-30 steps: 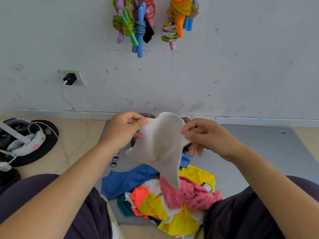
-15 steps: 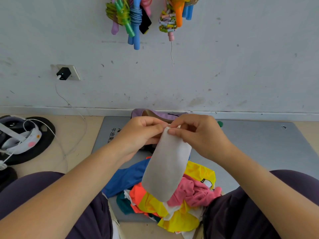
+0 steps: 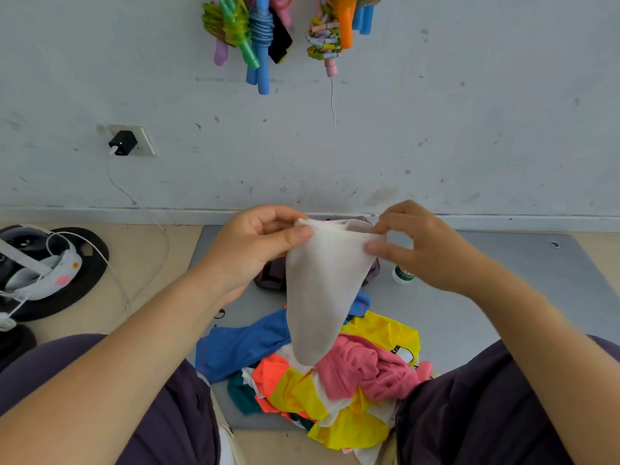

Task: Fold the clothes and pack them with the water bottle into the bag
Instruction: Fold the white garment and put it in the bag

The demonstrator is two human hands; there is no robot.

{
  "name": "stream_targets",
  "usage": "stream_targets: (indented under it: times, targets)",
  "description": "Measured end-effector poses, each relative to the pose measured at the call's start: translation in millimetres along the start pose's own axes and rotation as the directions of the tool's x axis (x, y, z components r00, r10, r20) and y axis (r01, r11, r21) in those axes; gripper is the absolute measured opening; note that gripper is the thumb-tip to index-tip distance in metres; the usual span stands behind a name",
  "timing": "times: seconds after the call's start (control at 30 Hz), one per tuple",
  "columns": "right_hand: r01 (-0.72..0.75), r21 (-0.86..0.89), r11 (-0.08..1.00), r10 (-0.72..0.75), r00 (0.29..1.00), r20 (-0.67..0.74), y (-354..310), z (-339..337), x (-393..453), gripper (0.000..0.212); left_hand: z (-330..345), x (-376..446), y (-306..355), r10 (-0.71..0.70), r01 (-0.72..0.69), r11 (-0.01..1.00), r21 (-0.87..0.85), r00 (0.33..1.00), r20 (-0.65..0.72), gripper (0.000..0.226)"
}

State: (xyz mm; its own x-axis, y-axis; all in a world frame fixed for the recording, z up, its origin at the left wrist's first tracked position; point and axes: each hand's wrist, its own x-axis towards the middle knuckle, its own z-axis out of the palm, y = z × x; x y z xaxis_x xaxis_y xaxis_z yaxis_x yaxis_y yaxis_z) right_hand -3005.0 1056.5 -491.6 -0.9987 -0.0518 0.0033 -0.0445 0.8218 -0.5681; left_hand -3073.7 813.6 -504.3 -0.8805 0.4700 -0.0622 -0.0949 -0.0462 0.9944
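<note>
2 hands up over the mat [image 3: 503,297], apart, each pinching 1 top corner of a white cloth [image 3: 322,290]. Left hand [image 3: 248,253]: thumb on the cloth's near face, fingers curled behind its left corner. Right hand [image 3: 426,246]: thumb and forefinger clamped on the right corner. Cloth stretched between them at the top edge, hanging down to a narrow rounded end just above the pile [image 3: 328,380].

Pile heaped at the mat's near edge, between 2 dark-trousered legs: blue piece to the left, pink on the right, yellow, orange, teal and white tangled beneath. Some of it spilling past the near edge onto the floor.

Behind the cloth, near the mat's far edge, a purple bag [image 3: 271,276], mostly hidden. Just right of the bag, under the right hand, a small bottle [image 3: 402,274] with a green label, only part showing; upright or lying, cannot tell.

Off the mat's left edge, a headset [image 3: 37,266] on a black disc on the floor, with a white cable up to a charger [image 3: 122,147] in the wall socket. High on the wall, 2 bunches of coloured skipping ropes [image 3: 255,35].
</note>
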Motion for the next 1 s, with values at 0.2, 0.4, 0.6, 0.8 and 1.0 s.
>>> stream_targets:
  times: [0.2, 0.4, 0.6, 0.8, 1.0]
  targets:
    - [-0.026, 0.240, 0.970, 0.069, 0.983, -0.170, 6.6, -3.9, -0.5, 0.011, -10.5, 2.8, -4.0, 0.228, -0.151, 0.769, 0.621, 0.972, -0.047, 0.016]
    - [0.003, 0.232, 0.973, 0.034, 0.987, -0.156, 4.4, 2.8, 0.4, 0.029, -7.9, 2.7, -6.5, 0.225, -0.181, 0.840, 0.512, 0.974, -0.025, 0.015]
    - [0.008, 0.406, 0.914, 0.040, 0.993, -0.109, 2.8, 8.4, 0.6, 0.010, -8.4, 4.0, -6.5, 0.171, -0.135, 0.878, 0.459, 0.985, -0.038, 0.006]
    - [0.048, 0.708, 0.704, 0.130, 0.972, -0.195, -14.3, 5.6, -1.5, 0.018, 0.2, -4.5, 9.5, 0.035, -0.035, 0.995, -0.089, 0.999, -0.010, 0.016]
    - [-0.042, 0.861, 0.507, 0.264, 0.958, -0.108, -14.4, 6.0, -0.3, 0.045, 5.4, -12.3, -1.4, -0.177, 0.163, 0.984, 0.077, 0.951, 0.253, 0.023]
